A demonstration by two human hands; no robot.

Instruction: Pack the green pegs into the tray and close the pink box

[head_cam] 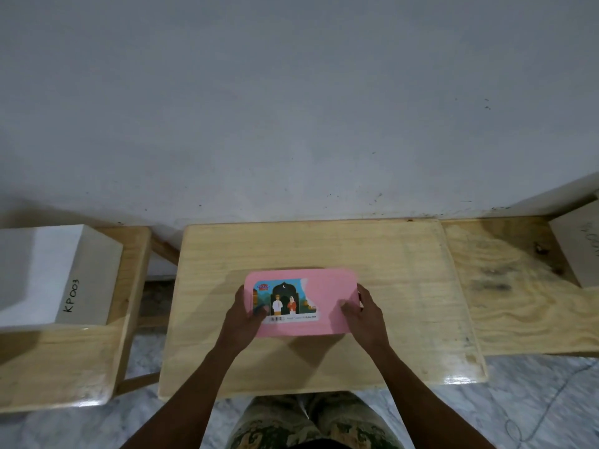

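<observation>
left hand (248, 314): grips the pink box's 9 o'clock edge, thumb on the lid
right hand (364, 314): grips the 3 o'clock edge, thumb on top
pink box (327, 319): lid down, mid-table (389, 254)
sticker (285, 301): barcode, print blurred
white box (81, 273): 9 o'clock, marked "KP003"
pale box (580, 254): 3 o'clock, writing illegible

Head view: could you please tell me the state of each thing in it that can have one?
Pink box: looks closed, lying flat on the middle table.
Left hand: grips the box's left end, thumb on its top.
Right hand: grips the box's right end, thumb on its top.
White box marked KP003: resting on the left table, untouched.
Green pegs: none in view.
</observation>
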